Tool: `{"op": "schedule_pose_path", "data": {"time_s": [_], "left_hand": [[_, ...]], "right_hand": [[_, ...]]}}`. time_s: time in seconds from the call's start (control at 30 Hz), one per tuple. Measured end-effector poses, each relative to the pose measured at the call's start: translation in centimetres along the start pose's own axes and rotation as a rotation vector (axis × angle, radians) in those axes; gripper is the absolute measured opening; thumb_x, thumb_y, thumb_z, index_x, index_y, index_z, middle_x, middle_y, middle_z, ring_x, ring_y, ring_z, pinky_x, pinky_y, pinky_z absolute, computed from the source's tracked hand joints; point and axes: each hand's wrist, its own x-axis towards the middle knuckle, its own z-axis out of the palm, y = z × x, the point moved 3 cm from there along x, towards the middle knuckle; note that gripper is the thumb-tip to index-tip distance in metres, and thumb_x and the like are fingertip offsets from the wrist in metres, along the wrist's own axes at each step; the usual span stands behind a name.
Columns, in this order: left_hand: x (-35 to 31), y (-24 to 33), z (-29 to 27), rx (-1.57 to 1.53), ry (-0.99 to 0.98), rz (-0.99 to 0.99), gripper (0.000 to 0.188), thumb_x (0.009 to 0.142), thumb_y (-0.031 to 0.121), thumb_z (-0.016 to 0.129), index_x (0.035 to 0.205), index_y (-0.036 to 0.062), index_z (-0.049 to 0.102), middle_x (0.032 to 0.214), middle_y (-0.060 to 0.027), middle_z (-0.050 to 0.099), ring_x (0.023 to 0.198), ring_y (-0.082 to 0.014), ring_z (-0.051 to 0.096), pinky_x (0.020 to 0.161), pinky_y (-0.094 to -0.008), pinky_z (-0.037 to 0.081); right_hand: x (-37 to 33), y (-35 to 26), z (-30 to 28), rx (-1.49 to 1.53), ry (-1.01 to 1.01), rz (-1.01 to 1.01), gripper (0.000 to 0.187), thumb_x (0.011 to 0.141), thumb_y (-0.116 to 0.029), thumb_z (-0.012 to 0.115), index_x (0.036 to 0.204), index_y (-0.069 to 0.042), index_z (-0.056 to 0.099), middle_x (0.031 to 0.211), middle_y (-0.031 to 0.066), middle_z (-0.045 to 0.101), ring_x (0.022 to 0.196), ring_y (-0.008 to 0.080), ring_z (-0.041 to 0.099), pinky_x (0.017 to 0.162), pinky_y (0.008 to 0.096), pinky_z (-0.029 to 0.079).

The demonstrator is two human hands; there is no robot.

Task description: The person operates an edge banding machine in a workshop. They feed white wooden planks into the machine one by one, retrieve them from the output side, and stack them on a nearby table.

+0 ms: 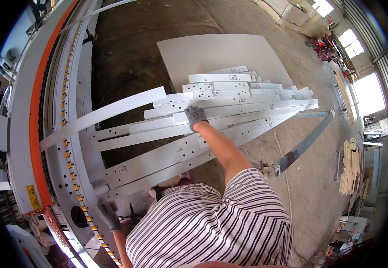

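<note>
Here, the right arm stretches forward, its gloved right hand [196, 117] palm-down on the white boards [158, 136] lying beside the machine [20, 149]; the left hand [109, 215] sits low by the machine's edge. Whether either grip pinches anything, I cannot tell.

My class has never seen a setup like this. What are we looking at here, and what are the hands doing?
There is no robot here. The single picture comes from a fisheye camera worn on a person's head, looking down, so straight edges bend. The grey-gloved right hand reaches out onto a stack of long white boards, many with small dark holes. The grey-gloved left hand is low, beside a long grey machine with an orange stripe; whether either hand grips anything is unclear. Beyond the stack is a large pale sheet.
</note>
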Motion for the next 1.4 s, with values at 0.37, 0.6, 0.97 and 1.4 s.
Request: {"op": "schedule_pose_path", "data": {"time_s": [0.37,0.6,0.97,1.4], "left_hand": [[0.1,-3.8,5.5,-0.043,-0.27,-0.124,0.027,0.094,0.012,0.046,0.119,0.0016,0.049,0.072,-0.0054,0.055,0.057,-0.009,0.05,0.051,-0.023,0.042],[-0.5,8.1,12.8,0.031,-0.478,0.316,0.039,0.091,0.02,0.06,0.124,0.0025,0.047,0.093,-0.0097,0.058,0.083,-0.0158,0.056,0.074,-0.0288,0.048],[-1.7,8.3,5.0,-0.379,-0.019,-0.129,0.029,0.088,0.023,0.063,0.112,0.0087,0.057,0.1,-0.0012,0.056,0.086,-0.0108,0.055,0.059,-0.0279,0.052],[5.3,-4.8,-9.1,-0.749,0.572,-0.258,0.023,0.091,0.031,0.058,0.09,0.0078,0.06,0.071,-0.0027,0.059,0.054,-0.0156,0.055,0.043,-0.0293,0.039]], "right_hand": [[1.8,-3.4,1.2,-0.043,-0.124,-0.27,0.046,0.073,-0.029,0.068,0.116,-0.014,0.058,0.119,0.0127,0.056,0.108,0.0274,0.056,0.09,0.043,0.045],[1.7,-18.8,9.4,0.733,-1.102,-0.7,0.035,0.09,-0.042,0.053,0.1,-0.01,0.063,0.102,0.011,0.065,0.095,0.032,0.06,0.081,0.0408,0.049],[-6.0,-13.9,-3.4,0.417,-0.843,-0.979,0.07,0.081,-0.06,0.055,0.124,-0.005,0.055,0.121,0.0194,0.058,0.109,0.0347,0.057,0.091,0.045,0.045],[-14.6,-12.2,-3.9,0.281,-0.263,-0.752,0.067,0.088,-0.065,0.036,0.103,-0.004,0.058,0.1,0.0243,0.063,0.096,0.0395,0.06,0.083,0.0474,0.046]]}}
